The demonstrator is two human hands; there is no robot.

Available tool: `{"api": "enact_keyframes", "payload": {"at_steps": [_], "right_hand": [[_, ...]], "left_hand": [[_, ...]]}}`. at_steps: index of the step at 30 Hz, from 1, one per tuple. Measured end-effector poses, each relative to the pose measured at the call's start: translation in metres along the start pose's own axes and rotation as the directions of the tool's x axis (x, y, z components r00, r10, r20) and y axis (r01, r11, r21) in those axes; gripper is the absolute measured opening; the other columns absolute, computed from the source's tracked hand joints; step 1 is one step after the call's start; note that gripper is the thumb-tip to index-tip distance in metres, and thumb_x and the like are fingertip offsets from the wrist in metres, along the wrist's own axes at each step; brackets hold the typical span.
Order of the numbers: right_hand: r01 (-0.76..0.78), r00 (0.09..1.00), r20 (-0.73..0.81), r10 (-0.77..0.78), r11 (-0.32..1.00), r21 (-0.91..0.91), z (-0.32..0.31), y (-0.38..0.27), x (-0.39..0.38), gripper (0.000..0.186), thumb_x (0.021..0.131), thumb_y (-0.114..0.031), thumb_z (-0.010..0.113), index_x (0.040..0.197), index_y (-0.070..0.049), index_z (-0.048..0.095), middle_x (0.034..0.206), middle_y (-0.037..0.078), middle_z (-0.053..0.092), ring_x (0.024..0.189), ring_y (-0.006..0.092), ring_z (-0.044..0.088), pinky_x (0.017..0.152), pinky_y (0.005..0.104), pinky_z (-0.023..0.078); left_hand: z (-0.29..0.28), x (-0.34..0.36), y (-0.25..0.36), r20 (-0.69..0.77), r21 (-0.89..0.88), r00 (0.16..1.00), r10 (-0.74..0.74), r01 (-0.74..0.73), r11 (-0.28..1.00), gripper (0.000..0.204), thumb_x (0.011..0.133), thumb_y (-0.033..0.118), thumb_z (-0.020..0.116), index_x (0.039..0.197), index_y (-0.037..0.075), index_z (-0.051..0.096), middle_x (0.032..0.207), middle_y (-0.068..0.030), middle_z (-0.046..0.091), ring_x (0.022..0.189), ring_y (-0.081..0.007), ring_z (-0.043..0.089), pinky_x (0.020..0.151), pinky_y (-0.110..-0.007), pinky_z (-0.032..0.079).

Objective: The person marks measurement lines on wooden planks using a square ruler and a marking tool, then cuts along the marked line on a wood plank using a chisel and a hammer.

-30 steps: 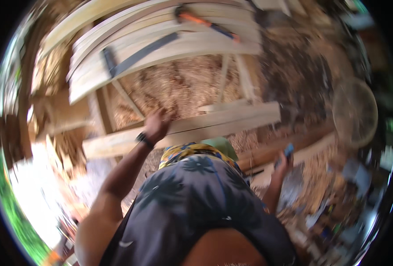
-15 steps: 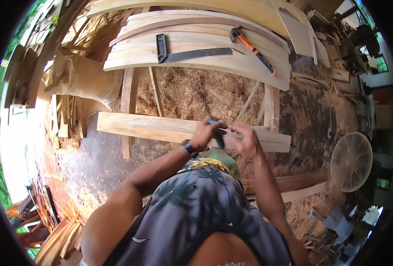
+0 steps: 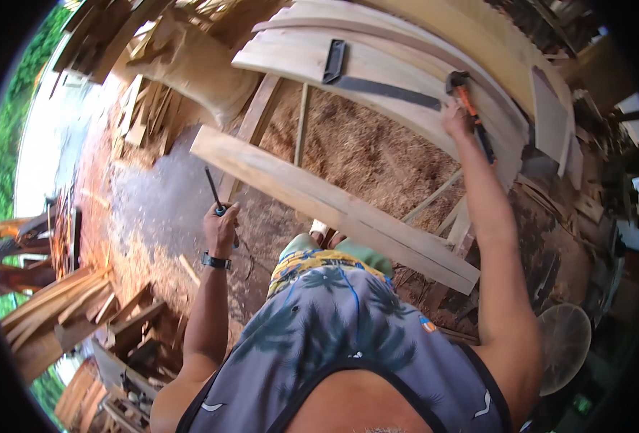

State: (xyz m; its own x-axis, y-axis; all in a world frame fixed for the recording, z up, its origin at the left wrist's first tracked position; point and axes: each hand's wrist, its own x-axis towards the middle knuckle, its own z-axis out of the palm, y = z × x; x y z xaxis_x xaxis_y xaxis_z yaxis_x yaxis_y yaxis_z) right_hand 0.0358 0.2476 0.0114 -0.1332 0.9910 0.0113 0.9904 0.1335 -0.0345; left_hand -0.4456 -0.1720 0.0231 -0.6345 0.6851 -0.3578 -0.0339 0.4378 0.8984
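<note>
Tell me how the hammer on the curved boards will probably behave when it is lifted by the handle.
The hammer looks stiff, with a dark metal head and an orange handle, so it is probably head-heavy and may dip at that end. It lies flat on the boards, so rolling seems unlikely. The right hand reaches its handle, which looks grippy rather than slippery.

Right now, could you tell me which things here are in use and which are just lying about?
In use:
left hand gripping a thin dark tool
right hand on the orange-handled hammer
long plank before the person

Lying about:
carpenter's square
round fan
scrap wood pile
</note>
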Motion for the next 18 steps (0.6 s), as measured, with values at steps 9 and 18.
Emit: {"api": "enact_keyframes", "payload": {"at_steps": [9, 18], "right_hand": [[0.021, 0.997, -0.068, -0.026, 0.997, -0.079, 0.025, 0.01, 0.036, 0.03, 0.096, -0.032, 0.06, 0.111, -0.006, 0.064, 0.116, 0.024, 0.068, 0.11, 0.0408, 0.066, 0.091, 0.0526, 0.053], [-0.058, 0.991, 0.102, 0.088, 0.962, -0.267, 0.059, 0.044, 0.085, 0.041, 0.092, -0.034, 0.065, 0.116, -0.001, 0.066, 0.12, 0.026, 0.068, 0.113, 0.0416, 0.066, 0.097, 0.0492, 0.053]], "left_hand": [[0.002, -0.055, -0.028, -0.009, 0.036, 0.992, -0.126, 0.126, 0.991, 0.017, 0.092, 0.018, 0.073, 0.092, 0.002, 0.067, 0.068, 0.0015, 0.061, 0.056, -0.007, 0.055, 0.051, -0.025, 0.044], [0.005, 0.018, -0.001, 0.206, 0.252, 0.979, 0.011, -0.064, 0.966, 0.025, 0.09, 0.026, 0.075, 0.091, 0.001, 0.07, 0.066, -0.0013, 0.062, 0.058, -0.0093, 0.059, 0.052, -0.028, 0.046]]}}
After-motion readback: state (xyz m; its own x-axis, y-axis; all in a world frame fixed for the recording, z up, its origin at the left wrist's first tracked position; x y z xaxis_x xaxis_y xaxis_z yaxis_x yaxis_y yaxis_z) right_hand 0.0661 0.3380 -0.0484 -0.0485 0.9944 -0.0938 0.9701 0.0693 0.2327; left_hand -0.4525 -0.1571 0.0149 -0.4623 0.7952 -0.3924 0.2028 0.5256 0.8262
